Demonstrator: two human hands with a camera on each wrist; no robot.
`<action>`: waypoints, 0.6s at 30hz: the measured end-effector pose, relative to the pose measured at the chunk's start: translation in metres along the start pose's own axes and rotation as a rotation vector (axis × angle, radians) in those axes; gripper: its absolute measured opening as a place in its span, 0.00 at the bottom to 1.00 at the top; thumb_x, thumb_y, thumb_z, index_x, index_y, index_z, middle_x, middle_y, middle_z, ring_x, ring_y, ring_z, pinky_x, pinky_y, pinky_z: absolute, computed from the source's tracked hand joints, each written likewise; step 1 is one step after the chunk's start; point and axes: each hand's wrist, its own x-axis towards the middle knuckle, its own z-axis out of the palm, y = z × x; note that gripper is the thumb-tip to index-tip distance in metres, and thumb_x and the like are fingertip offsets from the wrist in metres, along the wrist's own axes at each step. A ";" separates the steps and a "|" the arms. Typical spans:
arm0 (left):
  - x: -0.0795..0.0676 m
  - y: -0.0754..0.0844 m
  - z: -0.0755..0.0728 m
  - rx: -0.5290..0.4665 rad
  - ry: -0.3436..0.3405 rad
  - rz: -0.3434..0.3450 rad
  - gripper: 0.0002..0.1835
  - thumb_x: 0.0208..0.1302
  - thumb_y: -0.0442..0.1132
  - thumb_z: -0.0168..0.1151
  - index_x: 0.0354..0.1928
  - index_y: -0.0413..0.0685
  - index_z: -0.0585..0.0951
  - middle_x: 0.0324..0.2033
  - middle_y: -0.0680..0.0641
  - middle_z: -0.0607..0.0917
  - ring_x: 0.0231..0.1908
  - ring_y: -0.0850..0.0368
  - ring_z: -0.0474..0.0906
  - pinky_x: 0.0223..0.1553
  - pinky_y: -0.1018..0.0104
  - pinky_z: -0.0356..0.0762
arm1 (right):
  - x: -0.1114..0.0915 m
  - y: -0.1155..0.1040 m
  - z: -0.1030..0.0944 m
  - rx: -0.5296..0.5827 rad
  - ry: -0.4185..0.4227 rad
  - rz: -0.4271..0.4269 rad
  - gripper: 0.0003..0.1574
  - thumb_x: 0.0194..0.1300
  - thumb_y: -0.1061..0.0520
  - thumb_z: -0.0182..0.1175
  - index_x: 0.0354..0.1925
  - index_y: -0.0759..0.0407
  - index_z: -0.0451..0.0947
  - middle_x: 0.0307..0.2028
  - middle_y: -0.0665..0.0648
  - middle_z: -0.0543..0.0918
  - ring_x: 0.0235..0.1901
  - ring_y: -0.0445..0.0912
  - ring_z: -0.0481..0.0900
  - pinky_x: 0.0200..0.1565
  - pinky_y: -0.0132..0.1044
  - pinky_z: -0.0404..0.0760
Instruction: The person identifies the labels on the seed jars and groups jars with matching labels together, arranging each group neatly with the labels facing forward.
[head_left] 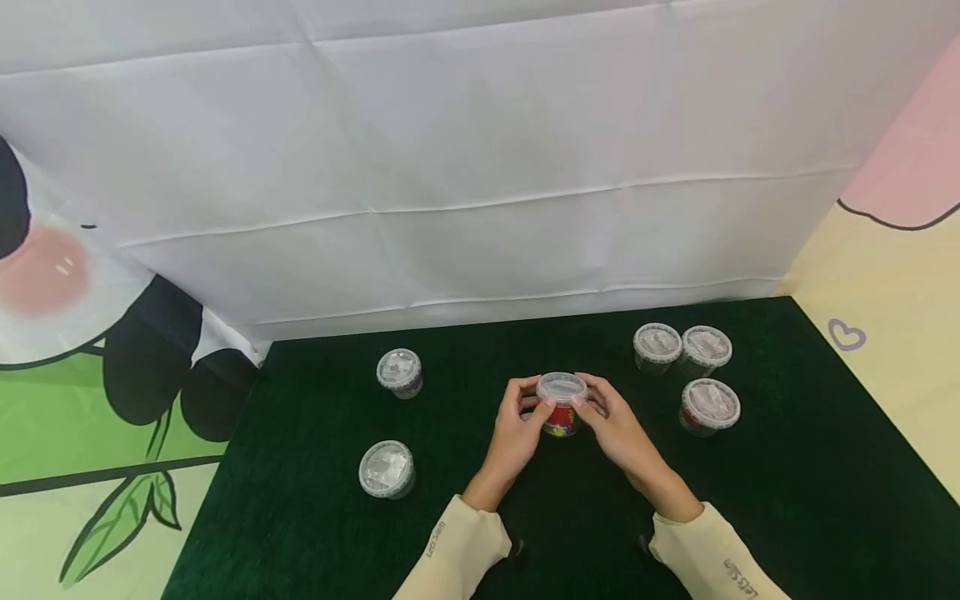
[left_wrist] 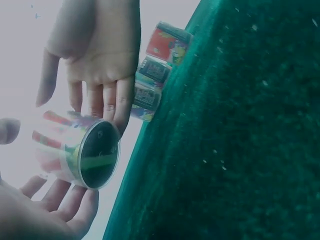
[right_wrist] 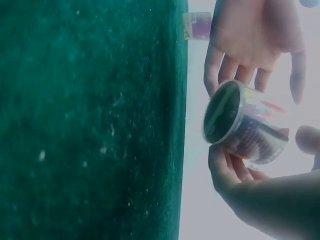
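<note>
A small round plastic tub with a clear lid and a red, colourfully printed side is between both hands, above the green cloth. My left hand grips its left side, fingers bent round it and thumb near the lid's rim. From the right, my right hand grips it the same way. In the left wrist view the base of the tub shows, apart from the cloth. The right wrist view shows a dark printed panel on the tub; the tub's contents cannot be made out.
Two lidded tubs stand at left, one farther back and one nearer. Three more are at right: two side by side, one in front. The green cloth ends at a white backdrop.
</note>
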 end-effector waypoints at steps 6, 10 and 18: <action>0.003 0.005 -0.005 -0.043 -0.029 -0.024 0.22 0.82 0.45 0.57 0.70 0.47 0.72 0.64 0.42 0.77 0.60 0.48 0.76 0.62 0.55 0.75 | 0.000 -0.002 -0.008 0.113 -0.061 -0.019 0.35 0.88 0.51 0.43 0.82 0.64 0.50 0.78 0.71 0.62 0.78 0.66 0.60 0.77 0.64 0.59; 0.003 0.005 -0.007 -0.058 -0.093 -0.025 0.26 0.82 0.46 0.56 0.75 0.45 0.69 0.68 0.41 0.76 0.66 0.46 0.75 0.71 0.47 0.71 | -0.001 -0.002 -0.009 0.140 -0.090 -0.037 0.35 0.88 0.50 0.42 0.82 0.64 0.50 0.78 0.71 0.60 0.78 0.67 0.59 0.77 0.65 0.57; -0.001 0.002 -0.006 -0.089 -0.067 -0.027 0.26 0.83 0.44 0.55 0.75 0.42 0.68 0.68 0.39 0.77 0.64 0.43 0.77 0.68 0.47 0.74 | -0.001 0.002 -0.006 0.125 -0.076 -0.014 0.35 0.88 0.49 0.42 0.82 0.62 0.50 0.78 0.70 0.60 0.78 0.66 0.60 0.77 0.63 0.60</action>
